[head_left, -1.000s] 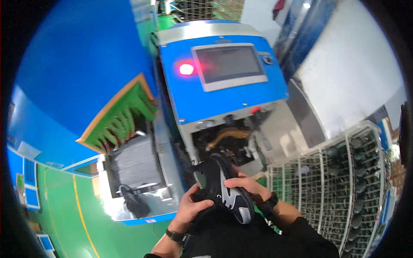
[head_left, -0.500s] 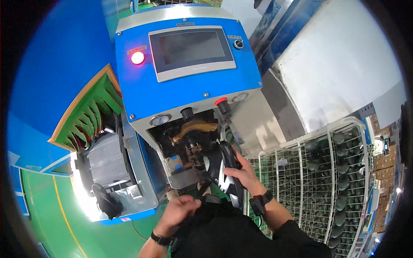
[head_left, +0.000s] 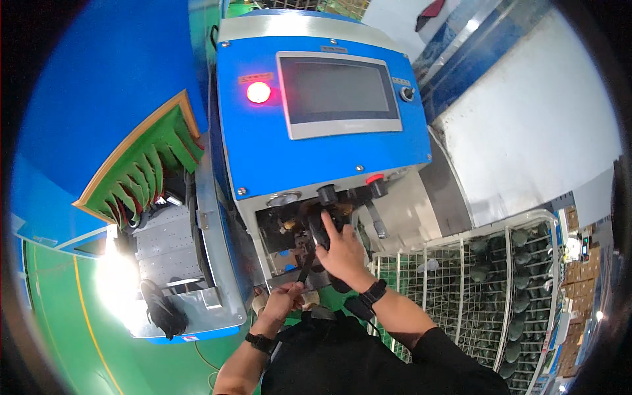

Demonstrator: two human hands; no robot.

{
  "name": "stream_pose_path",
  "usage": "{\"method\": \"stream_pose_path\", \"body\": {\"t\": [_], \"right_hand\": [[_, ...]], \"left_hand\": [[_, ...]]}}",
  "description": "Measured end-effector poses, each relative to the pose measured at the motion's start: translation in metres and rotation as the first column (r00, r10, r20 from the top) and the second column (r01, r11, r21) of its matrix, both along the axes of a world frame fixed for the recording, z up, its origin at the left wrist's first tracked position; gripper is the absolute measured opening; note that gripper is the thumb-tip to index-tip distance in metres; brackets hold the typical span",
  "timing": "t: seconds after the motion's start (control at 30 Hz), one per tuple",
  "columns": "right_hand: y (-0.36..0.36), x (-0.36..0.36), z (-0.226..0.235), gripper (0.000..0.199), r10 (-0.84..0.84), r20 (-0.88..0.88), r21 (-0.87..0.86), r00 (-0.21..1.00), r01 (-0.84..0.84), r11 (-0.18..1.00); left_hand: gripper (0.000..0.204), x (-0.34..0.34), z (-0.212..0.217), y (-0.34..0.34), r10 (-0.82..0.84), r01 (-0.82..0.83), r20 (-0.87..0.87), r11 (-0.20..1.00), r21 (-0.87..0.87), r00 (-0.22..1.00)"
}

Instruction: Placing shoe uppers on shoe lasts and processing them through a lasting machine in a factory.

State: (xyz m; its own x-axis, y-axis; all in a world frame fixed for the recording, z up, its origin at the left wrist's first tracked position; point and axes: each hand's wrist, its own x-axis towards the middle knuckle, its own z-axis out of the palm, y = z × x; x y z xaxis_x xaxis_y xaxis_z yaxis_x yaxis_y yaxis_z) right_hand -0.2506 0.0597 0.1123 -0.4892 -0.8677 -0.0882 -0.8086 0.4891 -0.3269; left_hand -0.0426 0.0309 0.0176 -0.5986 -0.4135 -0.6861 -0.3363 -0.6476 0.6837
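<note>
The black shoe (head_left: pixel 320 232) is at the opening under the blue machine head, mostly covered by my right hand (head_left: pixel 343 255). My right index finger lies along it, with the thumb on its near side. My left hand (head_left: pixel 281 301), lower and to the left, pinches the end of a dark narrow strip (head_left: pixel 306 268) that runs up toward the shoe. Whether the strip belongs to the shoe cannot be made out. Metal parts of the machine (head_left: pixel 303 245) show beside the shoe; the fit between them is hidden.
Above the opening are a dark screen (head_left: pixel 339 92), a lit red lamp (head_left: pixel 259 92) and a red button (head_left: pixel 374 178). At left, a conveyor (head_left: pixel 168 243) with green flaps (head_left: pixel 141 174) carries another dark shoe (head_left: pixel 162 309). A white wire rack (head_left: pixel 461 289) holding several dark pieces stands at right.
My right hand has carried the shoe up and into the machine's opening. My left hand has moved slightly and now pinches the dark strip. The view has shifted, moving the machine rightward.
</note>
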Motion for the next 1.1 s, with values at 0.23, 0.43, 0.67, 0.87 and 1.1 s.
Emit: {"method": "stream_pose_path", "body": {"t": [0.23, 0.43, 0.67, 0.87, 1.1], "right_hand": [[-0.009, 0.003, -0.010, 0.085, -0.045, -0.098, -0.040, 0.994, 0.042, 0.998], [0.004, 0.003, -0.015, 0.085, -0.065, -0.220, -0.303, 0.973, -0.005, 0.953], [0.077, 0.048, -0.017, 0.081, -0.116, -0.181, -0.446, 0.976, 0.024, 0.895], [0.181, 0.072, 0.023, 0.084, 0.111, -0.115, -0.086, 0.987, -0.122, 0.989], [0.178, 0.039, 0.003, 0.073, -0.462, 0.702, 0.132, 0.542, 0.539, 0.832]], "left_hand": [[0.031, 0.015, -0.003, -0.028, 0.065, -0.065, 0.001, 0.997, 0.030, 0.998], [0.029, 0.033, 0.023, -0.033, -0.034, 0.034, -0.012, 0.998, 0.054, 0.999], [0.041, 0.018, 0.052, -0.035, -0.180, 0.226, -0.217, 0.951, 0.211, 0.959], [0.079, 0.003, 0.029, -0.006, -0.234, 0.445, -0.418, 0.723, 0.529, 0.878], [0.054, 0.008, 0.024, 0.021, -0.490, 0.538, -0.243, 0.661, 0.523, 0.838]]}}
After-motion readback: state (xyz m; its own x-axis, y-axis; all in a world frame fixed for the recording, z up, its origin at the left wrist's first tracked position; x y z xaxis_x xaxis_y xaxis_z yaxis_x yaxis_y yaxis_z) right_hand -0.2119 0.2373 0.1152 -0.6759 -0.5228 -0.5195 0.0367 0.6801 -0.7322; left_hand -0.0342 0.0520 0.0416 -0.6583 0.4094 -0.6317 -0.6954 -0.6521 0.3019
